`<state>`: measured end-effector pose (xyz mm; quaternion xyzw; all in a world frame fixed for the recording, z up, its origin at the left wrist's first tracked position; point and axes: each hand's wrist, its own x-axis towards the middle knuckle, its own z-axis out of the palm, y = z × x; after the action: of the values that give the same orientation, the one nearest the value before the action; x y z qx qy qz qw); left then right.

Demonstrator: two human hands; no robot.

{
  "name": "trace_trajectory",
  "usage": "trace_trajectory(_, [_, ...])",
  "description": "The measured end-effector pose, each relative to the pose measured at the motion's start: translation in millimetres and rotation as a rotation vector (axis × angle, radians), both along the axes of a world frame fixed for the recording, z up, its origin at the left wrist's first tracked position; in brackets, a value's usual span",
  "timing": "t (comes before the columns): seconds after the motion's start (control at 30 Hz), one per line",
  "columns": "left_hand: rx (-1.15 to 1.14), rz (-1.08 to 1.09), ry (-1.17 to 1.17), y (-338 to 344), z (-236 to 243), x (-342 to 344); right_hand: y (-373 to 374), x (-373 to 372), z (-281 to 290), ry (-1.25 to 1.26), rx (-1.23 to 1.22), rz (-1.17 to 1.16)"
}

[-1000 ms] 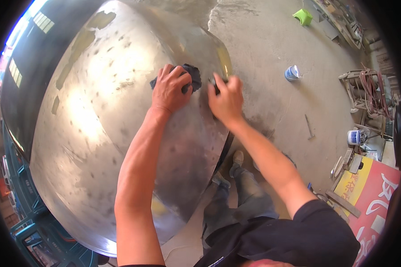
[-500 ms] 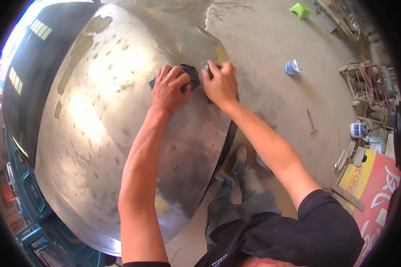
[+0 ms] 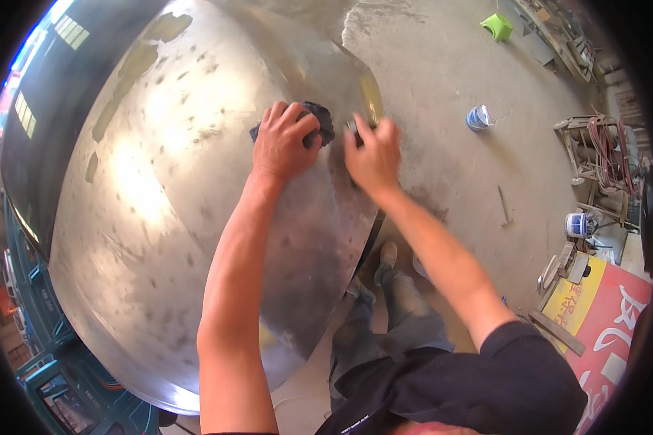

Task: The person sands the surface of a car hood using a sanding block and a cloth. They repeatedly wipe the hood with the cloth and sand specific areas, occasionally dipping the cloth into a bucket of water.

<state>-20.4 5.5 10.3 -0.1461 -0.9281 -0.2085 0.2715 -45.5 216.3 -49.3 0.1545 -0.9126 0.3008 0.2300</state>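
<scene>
A large curved car hood of bare, shiny metal with dark smudges fills the left and middle of the view. My left hand is curled over a bunched dark cloth, pressing it against the metal. Just to its right, my right hand has its fingers closed around a small dark object at the hood's right side. Motion blur and the fingers hide what kind of object it is. Dull, olive-grey patches mark the hood's left part.
Dark glass borders the hood on the left, above teal plastic cases. On the concrete floor at right are a blue-and-white bucket, a hammer and a green plastic item. Beyond stand a hose rack and a red-and-yellow board.
My right hand has shifted a little to the right and nearer to me, still gripping the small object. My left hand stays on the cloth. The whole view has shifted slightly.
</scene>
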Motion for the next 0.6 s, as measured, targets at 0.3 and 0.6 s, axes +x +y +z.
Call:
trace_trajectory(0.3, [-0.009,0.031,-0.031,-5.9,-1.7,10.4,17.0,40.3,1.1,-0.050,0.023,0.026])
trace_trajectory(0.6, [-0.005,0.067,-0.002,-13.7,-2.4,11.4,26.7,48.8,-11.5,-0.072,0.042,0.041])
